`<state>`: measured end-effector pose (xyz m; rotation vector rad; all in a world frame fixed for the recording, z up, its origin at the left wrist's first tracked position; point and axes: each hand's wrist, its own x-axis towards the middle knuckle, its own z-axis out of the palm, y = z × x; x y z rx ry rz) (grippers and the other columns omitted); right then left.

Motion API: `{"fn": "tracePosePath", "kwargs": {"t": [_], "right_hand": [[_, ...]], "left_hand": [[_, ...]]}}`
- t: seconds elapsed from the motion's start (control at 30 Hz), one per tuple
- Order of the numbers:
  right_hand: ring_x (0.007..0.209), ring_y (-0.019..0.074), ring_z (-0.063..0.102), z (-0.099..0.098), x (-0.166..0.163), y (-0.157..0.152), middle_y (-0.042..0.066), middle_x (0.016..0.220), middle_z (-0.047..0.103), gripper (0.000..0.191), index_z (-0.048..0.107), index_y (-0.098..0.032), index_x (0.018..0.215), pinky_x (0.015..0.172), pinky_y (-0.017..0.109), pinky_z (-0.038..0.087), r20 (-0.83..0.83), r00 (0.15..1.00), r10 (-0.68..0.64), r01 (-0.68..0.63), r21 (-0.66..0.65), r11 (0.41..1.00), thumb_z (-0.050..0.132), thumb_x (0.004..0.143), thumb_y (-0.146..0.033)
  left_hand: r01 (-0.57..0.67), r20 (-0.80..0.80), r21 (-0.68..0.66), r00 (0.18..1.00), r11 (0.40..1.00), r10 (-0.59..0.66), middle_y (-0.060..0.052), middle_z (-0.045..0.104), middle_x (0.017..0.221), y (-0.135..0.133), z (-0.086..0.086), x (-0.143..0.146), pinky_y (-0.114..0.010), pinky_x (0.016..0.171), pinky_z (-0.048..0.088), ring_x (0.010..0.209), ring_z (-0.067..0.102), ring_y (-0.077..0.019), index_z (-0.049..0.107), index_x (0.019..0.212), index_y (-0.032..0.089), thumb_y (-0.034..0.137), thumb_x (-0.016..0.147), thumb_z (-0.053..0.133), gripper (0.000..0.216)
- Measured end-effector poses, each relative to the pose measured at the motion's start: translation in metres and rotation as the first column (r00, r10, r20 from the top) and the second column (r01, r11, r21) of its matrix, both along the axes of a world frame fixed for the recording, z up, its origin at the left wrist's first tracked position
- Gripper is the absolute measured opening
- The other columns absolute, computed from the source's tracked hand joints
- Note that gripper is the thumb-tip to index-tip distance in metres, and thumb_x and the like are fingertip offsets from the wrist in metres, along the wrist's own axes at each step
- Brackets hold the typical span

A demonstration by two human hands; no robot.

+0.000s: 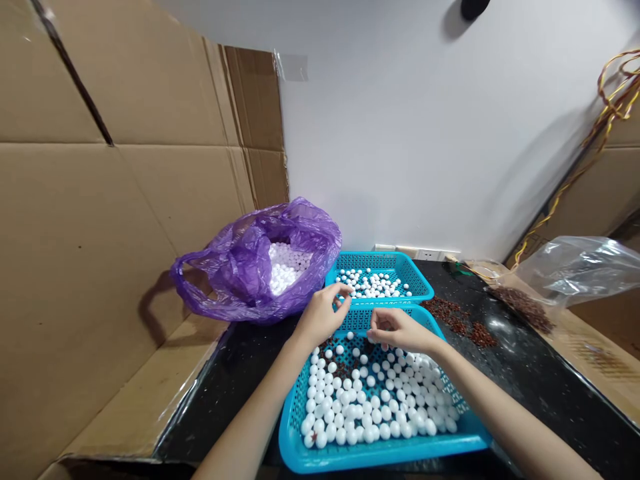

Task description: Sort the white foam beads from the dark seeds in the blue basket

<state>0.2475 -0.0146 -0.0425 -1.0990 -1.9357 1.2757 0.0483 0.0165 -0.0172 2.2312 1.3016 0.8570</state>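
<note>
A turquoise basket (385,460) in front holds many white balls (367,407), with small dark red-brown pieces (343,367) among them near its back. My left hand (323,312) hovers over that basket's back left corner, thumb and forefinger apart, with nothing visible between them. Over the back of the same basket, my right hand (397,330) has its fingers curled in with the tips pressed together. White balls lie close under those fingertips, and whether one is held is unclear. A second turquoise basket (420,283) stands behind, with fewer white balls spread in it.
At the left, a purple plastic bag (240,267) gapes open, full of white balls. Loose red-brown pieces (457,320) lie on the black tabletop (530,387). A clear bag (575,273) of similar pieces sits right. Cardboard (125,200) walls the left; a twisted cable (555,200) hangs right.
</note>
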Motion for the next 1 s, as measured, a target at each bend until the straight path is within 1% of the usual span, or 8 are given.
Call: {"fn": "tracePosePath", "kwargs": {"t": [0.07, 0.13, 0.23, 0.37, 0.47, 0.57, 0.77, 1.0], "right_hand": [[0.051, 0.0111, 0.051, -0.002, 0.001, 0.0, -0.002, 0.064, 0.055, 0.017, 0.05, -0.019, 0.07, 0.049, 0.023, 0.038, 0.067, 0.998, -0.008, 0.005, 0.05, 0.999, 0.06, 0.08, -0.03], [0.054, 0.0121, 0.052, -0.003, 0.003, 0.0, -0.002, 0.064, 0.056, 0.013, 0.052, -0.019, 0.07, 0.051, 0.023, 0.038, 0.126, 0.992, -0.006, -0.006, 0.089, 0.996, 0.06, 0.079, -0.024], [0.062, 0.0136, 0.054, -0.004, 0.005, 0.0, -0.001, 0.067, 0.059, 0.007, 0.055, -0.018, 0.072, 0.056, 0.024, 0.04, 0.197, 0.98, 0.01, -0.035, 0.124, 0.992, 0.059, 0.078, -0.018], [0.062, 0.0126, 0.055, -0.004, 0.005, 0.0, -0.002, 0.068, 0.059, 0.008, 0.059, -0.017, 0.08, 0.057, 0.024, 0.041, 0.276, 0.96, 0.048, -0.086, 0.124, 0.989, 0.059, 0.076, -0.011], [0.058, 0.012, 0.054, -0.004, 0.006, 0.0, -0.004, 0.063, 0.058, 0.011, 0.061, -0.017, 0.083, 0.055, 0.023, 0.041, 0.325, 0.943, 0.074, -0.117, 0.115, 0.986, 0.06, 0.074, -0.01], [0.056, 0.0122, 0.053, -0.005, 0.006, -0.001, -0.004, 0.061, 0.058, 0.015, 0.062, -0.019, 0.085, 0.054, 0.022, 0.039, 0.357, 0.931, 0.076, -0.126, 0.12, 0.985, 0.061, 0.073, -0.011], [0.055, 0.0124, 0.053, -0.006, 0.007, 0.0, -0.005, 0.058, 0.056, 0.019, 0.063, -0.019, 0.092, 0.053, 0.021, 0.037, 0.405, 0.912, 0.065, -0.135, 0.147, 0.98, 0.065, 0.073, -0.015], [0.055, 0.0121, 0.053, -0.006, 0.005, 0.001, -0.005, 0.059, 0.057, 0.014, 0.068, -0.021, 0.09, 0.053, 0.021, 0.035, 0.462, 0.886, 0.049, -0.155, 0.193, 0.969, 0.068, 0.076, -0.021]], "left_hand": [[0.095, -0.081, -0.048, 0.992, 0.994, -0.099, 0.0, 0.07, 0.078, -0.005, 0.002, 0.001, -0.02, 0.059, 0.044, 0.067, 0.062, -0.0134, 0.066, 0.08, 0.018, 0.03, 0.082, 0.051, 0.02], [0.139, -0.16, -0.096, 0.975, 0.986, -0.153, 0.0, 0.065, 0.06, -0.007, 0.002, 0.0, -0.019, 0.053, 0.039, 0.058, 0.06, -0.0131, 0.064, 0.062, 0.016, 0.032, 0.078, 0.054, 0.024], [0.126, -0.257, -0.127, 0.954, 0.984, -0.156, -0.001, 0.062, 0.053, -0.006, -0.002, -0.004, -0.02, 0.048, 0.033, 0.052, 0.055, -0.0127, 0.061, 0.055, 0.015, 0.03, 0.076, 0.051, 0.028], [0.127, -0.353, -0.173, 0.918, 0.977, -0.182, -0.001, 0.061, 0.052, -0.005, -0.006, -0.008, -0.02, 0.047, 0.03, 0.05, 0.053, -0.0123, 0.062, 0.054, 0.017, 0.024, 0.069, 0.052, 0.02], [0.151, -0.386, -0.2, 0.896, 0.968, -0.219, -0.001, 0.064, 0.06, -0.006, -0.005, -0.009, -0.02, 0.048, 0.031, 0.055, 0.055, -0.0131, 0.066, 0.061, 0.018, 0.023, 0.066, 0.052, 0.015], [0.192, -0.405, -0.242, 0.87, 0.951, -0.279, 0.001, 0.062, 0.059, -0.008, -0.003, -0.008, -0.02, 0.047, 0.03, 0.054, 0.053, -0.0127, 0.068, 0.066, 0.02, 0.021, 0.062, 0.056, 0.013], [0.263, -0.399, -0.314, 0.835, 0.912, -0.378, 0.003, 0.054, 0.057, -0.009, 0.0, -0.006, -0.019, 0.044, 0.026, 0.052, 0.049, -0.0112, 0.069, 0.07, 0.02, 0.018, 0.06, 0.058, 0.015], [0.331, -0.351, -0.362, 0.817, 0.871, -0.457, 0.004, 0.049, 0.056, -0.011, 0.004, -0.004, -0.02, 0.042, 0.024, 0.05, 0.042, -0.0106, 0.068, 0.075, 0.021, 0.022, 0.061, 0.061, 0.016]]}}
